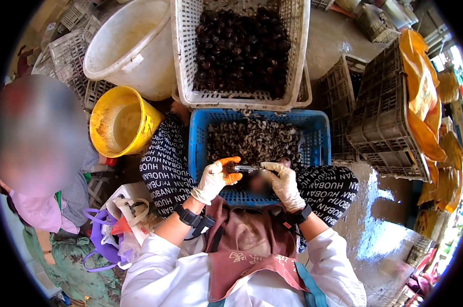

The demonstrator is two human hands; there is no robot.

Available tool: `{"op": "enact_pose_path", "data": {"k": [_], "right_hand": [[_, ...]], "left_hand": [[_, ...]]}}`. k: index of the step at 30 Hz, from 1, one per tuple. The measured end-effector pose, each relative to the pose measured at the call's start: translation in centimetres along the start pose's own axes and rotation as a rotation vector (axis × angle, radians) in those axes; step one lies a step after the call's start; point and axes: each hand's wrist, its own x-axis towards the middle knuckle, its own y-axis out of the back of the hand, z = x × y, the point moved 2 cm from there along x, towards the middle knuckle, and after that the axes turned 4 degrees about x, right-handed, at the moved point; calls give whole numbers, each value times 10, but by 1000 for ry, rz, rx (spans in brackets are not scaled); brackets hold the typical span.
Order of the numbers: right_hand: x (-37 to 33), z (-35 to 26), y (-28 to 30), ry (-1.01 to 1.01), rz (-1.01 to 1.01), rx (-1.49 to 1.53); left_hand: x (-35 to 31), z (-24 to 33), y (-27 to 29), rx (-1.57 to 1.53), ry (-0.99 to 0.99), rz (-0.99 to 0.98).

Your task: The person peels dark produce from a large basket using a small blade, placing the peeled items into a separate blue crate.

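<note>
My left hand (213, 180), in a white glove with orange finger covers, pinches a small dark-brown lump (230, 166) that looks like a water chestnut. My right hand (284, 187), also gloved in white, grips a slim metal-bladed hand tool (248, 168). The tool's tip meets the lump between the two hands; its exact kind is hard to make out. Both hands are over the near part of a blue plastic basket (323, 134), which holds many pale and brown scraps (252, 135). Beyond it, a white crate (182, 56) holds a heap of dark round pieces (241, 48).
Left of the crates are a yellow bucket (148, 120) and a large white tub (154, 56). Stacked dark crates (380, 102) with orange sheeting (418, 77) stand at the right, beside wet floor (377, 225). A purple bag (101, 233) and another person (42, 215) are at the left.
</note>
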Motion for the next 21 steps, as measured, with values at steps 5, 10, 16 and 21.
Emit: {"op": "enact_pose_path", "data": {"k": [5, 10, 16, 21], "right_hand": [[8, -18, 13, 285, -113, -336], [3, -16, 2, 169, -35, -330], [0, 24, -31, -174, 38, 27], [14, 7, -50, -278, 12, 320]], "left_hand": [[3, -2, 11, 392, -63, -184], [3, -18, 2, 241, 26, 52], [9, -28, -2, 38, -14, 189], [3, -56, -21, -26, 8, 130]]}}
